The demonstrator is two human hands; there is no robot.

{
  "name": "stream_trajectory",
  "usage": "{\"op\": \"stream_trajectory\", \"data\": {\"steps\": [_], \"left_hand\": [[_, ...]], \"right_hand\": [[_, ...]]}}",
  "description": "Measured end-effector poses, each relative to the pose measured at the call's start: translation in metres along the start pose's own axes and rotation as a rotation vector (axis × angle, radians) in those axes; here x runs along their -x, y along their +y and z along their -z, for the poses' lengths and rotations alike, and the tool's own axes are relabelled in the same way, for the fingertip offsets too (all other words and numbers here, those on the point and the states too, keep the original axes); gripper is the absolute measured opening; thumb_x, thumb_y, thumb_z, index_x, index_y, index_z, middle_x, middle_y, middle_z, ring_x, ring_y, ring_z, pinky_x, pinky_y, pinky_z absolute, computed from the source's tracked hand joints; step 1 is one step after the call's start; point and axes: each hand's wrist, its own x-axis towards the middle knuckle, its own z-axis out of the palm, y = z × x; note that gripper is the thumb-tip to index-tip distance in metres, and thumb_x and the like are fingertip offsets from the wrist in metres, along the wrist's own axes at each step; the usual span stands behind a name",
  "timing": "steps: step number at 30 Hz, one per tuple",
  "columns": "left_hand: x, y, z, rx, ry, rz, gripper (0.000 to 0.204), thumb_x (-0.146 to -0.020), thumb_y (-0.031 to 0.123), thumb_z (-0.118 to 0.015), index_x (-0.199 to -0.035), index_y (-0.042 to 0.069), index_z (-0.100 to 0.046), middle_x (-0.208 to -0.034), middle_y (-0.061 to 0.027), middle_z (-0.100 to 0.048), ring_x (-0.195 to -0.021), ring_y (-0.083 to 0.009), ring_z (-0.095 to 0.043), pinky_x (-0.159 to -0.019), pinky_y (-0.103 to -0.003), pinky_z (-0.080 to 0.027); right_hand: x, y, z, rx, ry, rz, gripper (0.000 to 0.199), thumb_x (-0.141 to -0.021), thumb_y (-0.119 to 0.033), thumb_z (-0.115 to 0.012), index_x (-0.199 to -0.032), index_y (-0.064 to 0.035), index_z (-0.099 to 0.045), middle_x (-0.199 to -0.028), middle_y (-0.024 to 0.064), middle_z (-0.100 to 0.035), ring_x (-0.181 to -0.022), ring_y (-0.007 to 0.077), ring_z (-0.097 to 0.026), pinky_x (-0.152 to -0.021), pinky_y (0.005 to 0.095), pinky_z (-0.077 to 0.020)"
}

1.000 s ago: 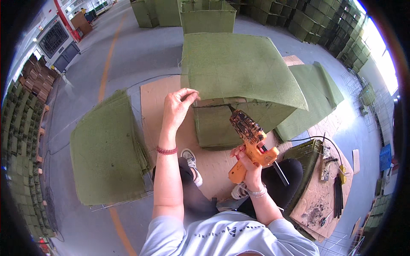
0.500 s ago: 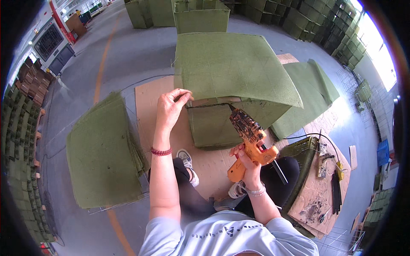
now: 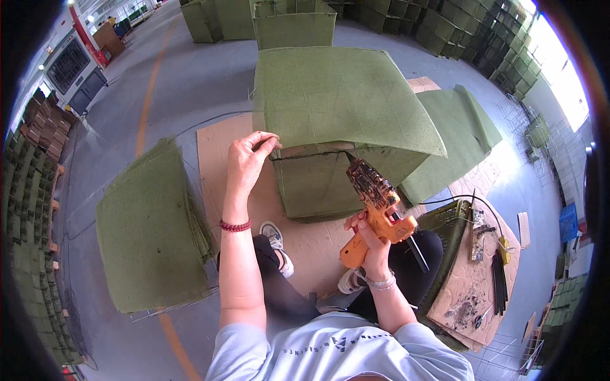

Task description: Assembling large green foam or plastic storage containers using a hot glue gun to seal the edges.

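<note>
Here the person sits on the floor with legs stretched forward, and in front of them stands a green felt-covered box [image 3: 330,159] resting on a sheet of brown cardboard [image 3: 222,165]. The top panel of the box is lifted a little at the near edge, so a dark gap shows between it and the front wall. The left hand [image 3: 248,162] reaches up to the near left corner of this panel; its fingers are bent and pressed together, and they pinch the edge of the panel at the corner. On the left wrist there is a red bead bracelet [image 3: 235,225]. The right hand [image 3: 368,238] is wrapped around the orange handle of a hot glue gun [image 3: 375,203], the fingers closed tight on the grip. The gun is tilted, its dirty, blackened nozzle points up and to the left, and the tip is just at the gap under the lifted panel, near the middle of the front edge. Whether the tip touches the felt, I cannot tell. To the left lies a stack of flat green felt panels [image 3: 149,228] on the grey floor. To the right, beside the person's leg, there is a dark green crate [image 3: 448,225] covered with a stained cardboard piece [image 3: 470,286], with small tools lying on it.
</note>
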Motion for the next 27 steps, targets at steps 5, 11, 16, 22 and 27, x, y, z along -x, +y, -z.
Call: {"op": "stream_trajectory", "data": {"steps": [5,11,16,22,27], "left_hand": [[0.0,0.004,0.001,0.001,-0.009,0.015,0.015,-0.086,0.013,-0.061,-0.088,0.001,-0.069,-0.076,-0.0006,-0.067,-0.074,-0.005,-0.054,-0.07,-0.023,-0.042],[-0.001,0.003,0.003,-0.018,-0.007,0.025,0.015,-0.086,0.013,-0.061,-0.088,0.001,-0.069,-0.076,-0.0004,-0.067,-0.073,-0.005,-0.053,-0.071,-0.022,-0.042],[0.0,0.002,0.006,0.001,-0.018,0.025,0.016,-0.086,0.014,-0.061,-0.089,0.001,-0.069,-0.077,-0.0012,-0.068,-0.075,-0.0061,-0.055,-0.073,-0.023,-0.043],[0.001,0.003,0.0,-0.013,0.001,0.029,0.017,-0.086,0.015,-0.061,-0.09,0.0,-0.069,-0.078,-0.0017,-0.068,-0.077,-0.0068,-0.057,-0.075,-0.024,-0.044],[0.001,0.005,0.002,-0.023,-0.007,0.035,0.017,-0.086,0.015,-0.061,-0.089,0.0,-0.068,-0.078,-0.0018,-0.068,-0.076,-0.0067,-0.057,-0.074,-0.024,-0.044]], "right_hand": [[0.001,0.0,-0.006,-0.013,-0.025,-0.015,0.014,-0.084,-0.006,-0.058,-0.095,-0.0017,-0.05,-0.083,0.0072,-0.053,-0.08,0.0208,-0.053,-0.075,0.0348,-0.044],[0.002,0.005,-0.012,-0.017,-0.069,-0.038,0.014,-0.085,0.0,-0.059,-0.095,-0.0026,-0.05,-0.085,0.0046,-0.053,-0.079,0.0182,-0.056,-0.073,0.0327,-0.0459],[0.002,0.006,-0.008,-0.025,-0.057,-0.041,0.013,-0.085,0.0,-0.059,-0.095,-0.003,-0.05,-0.086,0.0046,-0.054,-0.079,0.0181,-0.056,-0.073,0.0322,-0.0456],[0.002,0.007,-0.008,-0.003,-0.065,-0.072,0.014,-0.085,0.0,-0.058,-0.095,-0.0027,-0.05,-0.086,0.0046,-0.054,-0.078,0.0181,-0.056,-0.072,0.0316,-0.0454],[0.003,0.007,-0.015,-0.034,-0.084,-0.058,0.013,-0.085,0.0,-0.058,-0.094,-0.0029,-0.05,-0.085,0.0044,-0.053,-0.078,0.018,-0.056,-0.073,0.0317,-0.0455]]}}
